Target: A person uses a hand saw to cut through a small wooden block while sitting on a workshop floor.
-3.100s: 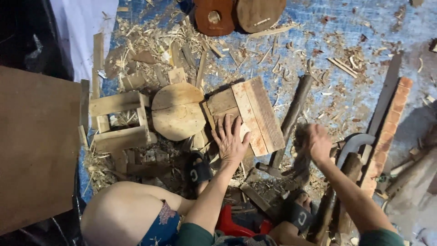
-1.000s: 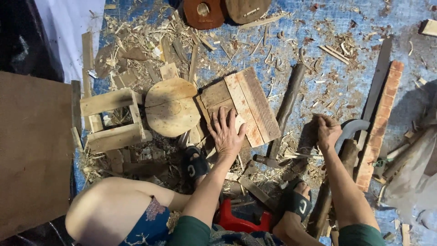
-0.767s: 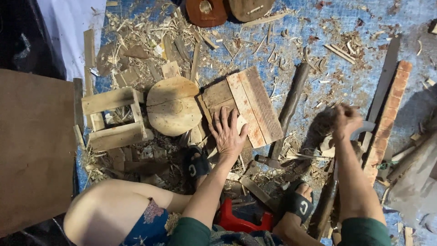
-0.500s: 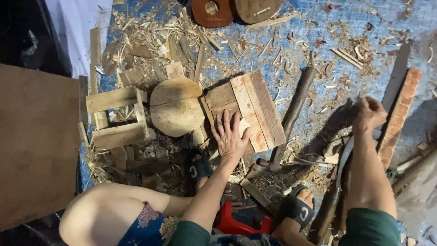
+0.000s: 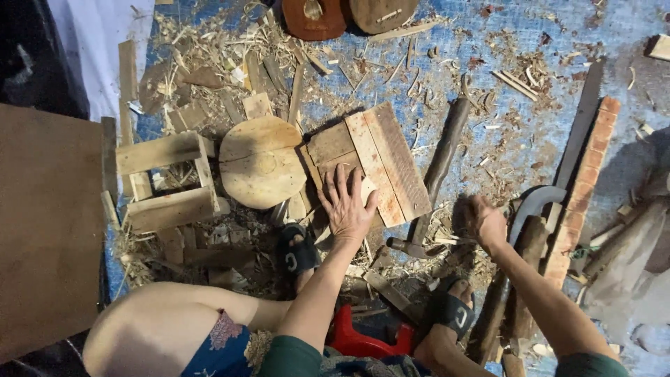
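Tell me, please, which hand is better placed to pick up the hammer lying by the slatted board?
Probably the right hand: it is beside the hammer, while the left hand lies flat on the slatted board.

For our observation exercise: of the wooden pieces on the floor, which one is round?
The pale round wooden disc, lying between the slatted frame and the rectangular plank panel that the left hand presses; the others are straight-edged.

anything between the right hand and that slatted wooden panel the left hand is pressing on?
Yes. The right hand is off to the panel's right, apart from it. A long dark wooden-handled hammer lies on the floor between it and the slatted rectangular wooden panel. The left hand rests flat on the panel's near edge.
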